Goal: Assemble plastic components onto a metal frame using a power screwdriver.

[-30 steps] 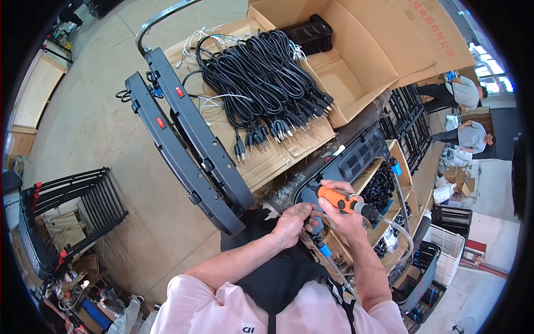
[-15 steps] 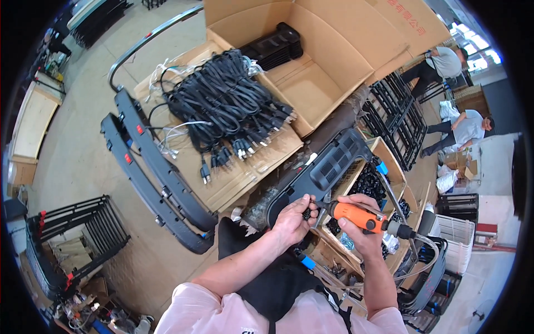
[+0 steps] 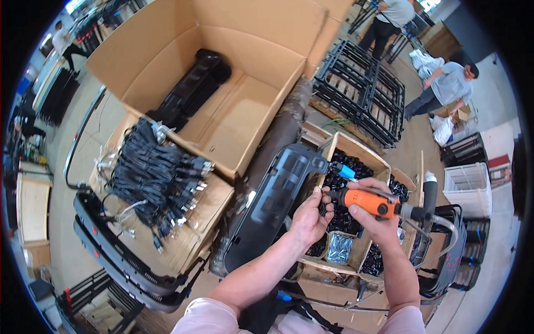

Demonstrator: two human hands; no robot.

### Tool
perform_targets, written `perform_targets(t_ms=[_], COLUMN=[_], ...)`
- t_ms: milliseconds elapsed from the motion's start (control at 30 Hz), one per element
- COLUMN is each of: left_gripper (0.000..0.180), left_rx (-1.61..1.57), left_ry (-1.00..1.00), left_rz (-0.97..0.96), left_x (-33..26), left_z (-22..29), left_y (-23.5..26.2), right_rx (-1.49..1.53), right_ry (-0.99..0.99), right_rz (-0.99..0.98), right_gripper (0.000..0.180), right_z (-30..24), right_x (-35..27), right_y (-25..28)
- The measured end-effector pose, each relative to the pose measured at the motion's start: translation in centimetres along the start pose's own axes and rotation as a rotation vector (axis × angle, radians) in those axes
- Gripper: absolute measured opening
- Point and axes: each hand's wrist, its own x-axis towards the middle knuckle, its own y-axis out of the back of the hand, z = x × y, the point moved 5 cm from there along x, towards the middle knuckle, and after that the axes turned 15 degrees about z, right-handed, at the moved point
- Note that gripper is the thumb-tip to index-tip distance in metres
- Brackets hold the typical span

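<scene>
An orange power screwdriver [image 3: 371, 201] with a blue tip is gripped in the right hand [image 3: 374, 220], the fingers clenched around its smooth plastic body. Just beside its tip, the left hand [image 3: 307, 218] is pressed against the edge of a long black plastic panel [image 3: 275, 205], thumb and fingers closed on that edge. The panel is rounded at its ends, matte, with shallow moulded recesses along its face, and is laid slantwise across a wooden crate [image 3: 356, 259]. Under the fingers, the crate's compartments are filled with small black parts, and a shiny foil-like packet [image 3: 339, 247] lies in one. Beyond the left hand's knuckles a large open cardboard box [image 3: 233, 106] is seen, with another black panel inside, and a bundle of black cables [image 3: 153, 178] on a wooden board. A concrete workshop floor, black metal racks [image 3: 361, 92] and other people [image 3: 445, 86] are seen farther off.
</scene>
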Motion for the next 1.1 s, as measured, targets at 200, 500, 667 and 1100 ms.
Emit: perform_targets(t_ms=[200, 500, 667, 1100], left_gripper=[0.032, 0.03, 0.027, 0.028], left_rx=[0.269, 0.525, 0.648, 0.484], left_ry=[-0.074, -0.176, -0.234, -0.259], left_rz=[0.034, 0.042, 0.078, 0.089], left_x=[3.7, 4.7, 4.5, 5.7], left_z=[-2.1, -0.9, 2.2, 3.1], left_y=[-1.8, -0.6, -1.4, -2.5], right_rx=[-0.027, 0.001, 0.016, -0.146], right_ry=[0.015, 0.011, 0.009, -0.035], right_rz=[0.148, 0.063, 0.037, -0.156], right_gripper=[0.053, 0.047, 0.045, 0.041], right_z=[3.1, 6.6, 7.3, 7.4], right_x=[7.4, 12.2, 12.9, 15.3], right_y=[4.1, 3.5, 3.2, 1.4])
